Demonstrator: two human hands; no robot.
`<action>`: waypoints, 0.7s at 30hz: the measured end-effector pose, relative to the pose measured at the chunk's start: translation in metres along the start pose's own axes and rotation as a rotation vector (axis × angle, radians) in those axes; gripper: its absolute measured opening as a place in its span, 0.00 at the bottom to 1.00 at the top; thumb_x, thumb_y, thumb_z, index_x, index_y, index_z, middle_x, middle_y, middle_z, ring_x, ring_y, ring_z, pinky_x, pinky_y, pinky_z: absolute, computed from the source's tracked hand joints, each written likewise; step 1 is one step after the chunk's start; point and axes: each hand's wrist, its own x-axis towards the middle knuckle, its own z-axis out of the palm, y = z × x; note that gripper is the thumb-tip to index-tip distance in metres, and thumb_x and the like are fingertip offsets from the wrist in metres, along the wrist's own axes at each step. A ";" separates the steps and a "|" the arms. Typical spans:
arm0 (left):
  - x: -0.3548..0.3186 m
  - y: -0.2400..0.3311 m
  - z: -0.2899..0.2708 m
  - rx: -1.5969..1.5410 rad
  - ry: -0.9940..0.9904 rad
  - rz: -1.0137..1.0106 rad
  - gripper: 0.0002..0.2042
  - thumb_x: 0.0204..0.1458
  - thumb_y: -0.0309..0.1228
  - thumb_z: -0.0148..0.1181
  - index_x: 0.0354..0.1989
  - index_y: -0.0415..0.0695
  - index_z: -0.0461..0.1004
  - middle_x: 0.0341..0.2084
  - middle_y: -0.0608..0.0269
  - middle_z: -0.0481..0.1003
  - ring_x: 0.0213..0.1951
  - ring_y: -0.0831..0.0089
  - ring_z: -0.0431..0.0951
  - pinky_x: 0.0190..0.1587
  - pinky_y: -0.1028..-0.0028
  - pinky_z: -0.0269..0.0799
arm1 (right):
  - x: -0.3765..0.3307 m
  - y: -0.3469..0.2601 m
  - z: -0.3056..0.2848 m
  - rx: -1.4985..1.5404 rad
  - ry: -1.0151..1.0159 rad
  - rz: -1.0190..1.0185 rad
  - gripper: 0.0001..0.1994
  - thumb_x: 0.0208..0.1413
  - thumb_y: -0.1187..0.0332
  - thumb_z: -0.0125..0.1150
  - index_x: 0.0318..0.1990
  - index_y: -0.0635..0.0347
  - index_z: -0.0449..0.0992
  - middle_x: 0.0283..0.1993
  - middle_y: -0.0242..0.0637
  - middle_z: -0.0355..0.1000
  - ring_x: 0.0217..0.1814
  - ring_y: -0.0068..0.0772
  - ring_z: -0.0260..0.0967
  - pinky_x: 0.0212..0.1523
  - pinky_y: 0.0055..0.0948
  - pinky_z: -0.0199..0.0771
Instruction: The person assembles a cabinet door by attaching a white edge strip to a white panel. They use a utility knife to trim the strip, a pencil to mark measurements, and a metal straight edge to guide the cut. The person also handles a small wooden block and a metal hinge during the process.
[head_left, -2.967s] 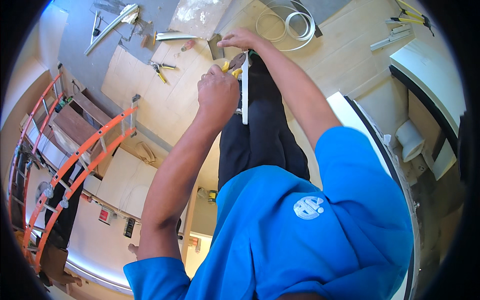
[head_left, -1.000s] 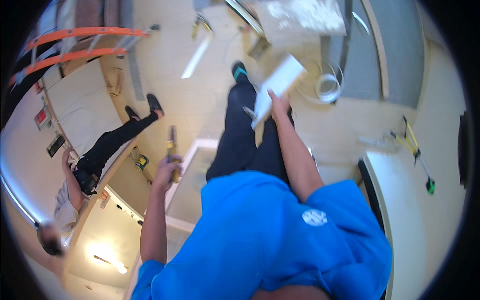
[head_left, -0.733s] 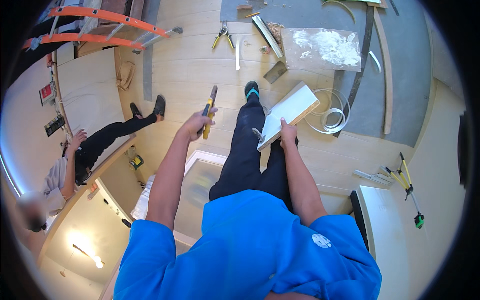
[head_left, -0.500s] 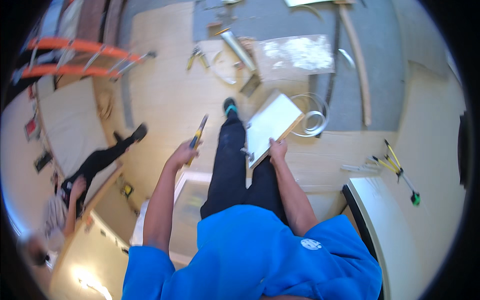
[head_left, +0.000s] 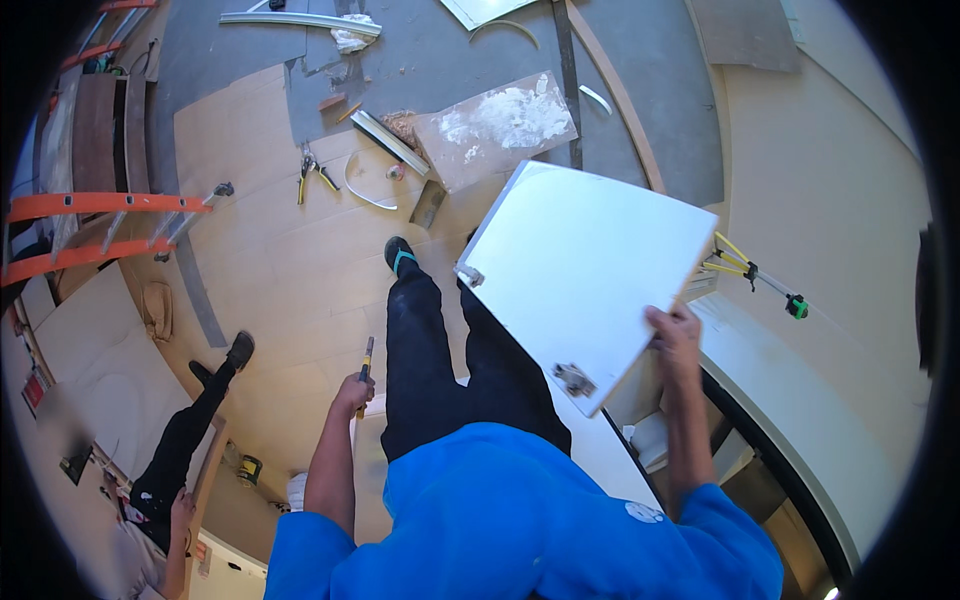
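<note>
My right hand [head_left: 678,345] grips the near right edge of a white cabinet door [head_left: 595,265], thumb on the white face. The door is raised and tilted over my right leg. Two metal hinges are fixed along its left edge, a far hinge [head_left: 469,274] and a near hinge [head_left: 575,380]. Over to the left, my left hand [head_left: 350,395] is closed around a slim hand tool [head_left: 367,362] with a yellow and black handle. Its exact kind cannot be made out. The tool points away from me, apart from the door.
Tin snips [head_left: 312,174], a metal profile [head_left: 390,140] and a white-spattered board [head_left: 515,120] lie ahead on the covered floor. An orange ladder [head_left: 95,204] stands at the left, near another person's leg [head_left: 185,430]. A yellow-legged tool [head_left: 740,262] is at the right.
The door has risen toward me and swung right, its white face now turned up to view. My left hand has lowered closer to my body, still around the tool. My view has shifted.
</note>
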 end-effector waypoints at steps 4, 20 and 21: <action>0.002 0.016 -0.010 -0.098 0.023 0.081 0.14 0.47 0.23 0.58 0.44 0.42 0.74 0.26 0.60 0.74 0.27 0.68 0.76 0.29 0.65 0.73 | -0.038 -0.044 -0.036 0.110 0.068 -0.207 0.20 0.55 0.71 0.67 0.53 0.73 0.76 0.45 0.45 0.79 0.45 0.34 0.80 0.47 0.32 0.82; -0.011 0.072 -0.037 -0.111 0.206 0.142 0.16 0.44 0.22 0.58 0.44 0.42 0.73 0.31 0.59 0.73 0.31 0.67 0.78 0.34 0.64 0.75 | 0.332 0.092 0.123 0.776 -0.214 -0.177 0.16 0.58 0.72 0.67 0.54 0.58 0.76 0.44 0.32 0.79 0.42 0.31 0.79 0.41 0.36 0.85; -0.007 0.072 -0.038 -0.144 0.198 0.135 0.16 0.44 0.21 0.58 0.45 0.42 0.73 0.31 0.59 0.73 0.32 0.66 0.79 0.35 0.64 0.76 | 0.350 0.113 0.123 0.787 -0.209 -0.165 0.17 0.57 0.73 0.67 0.54 0.58 0.76 0.44 0.31 0.78 0.42 0.31 0.79 0.42 0.36 0.85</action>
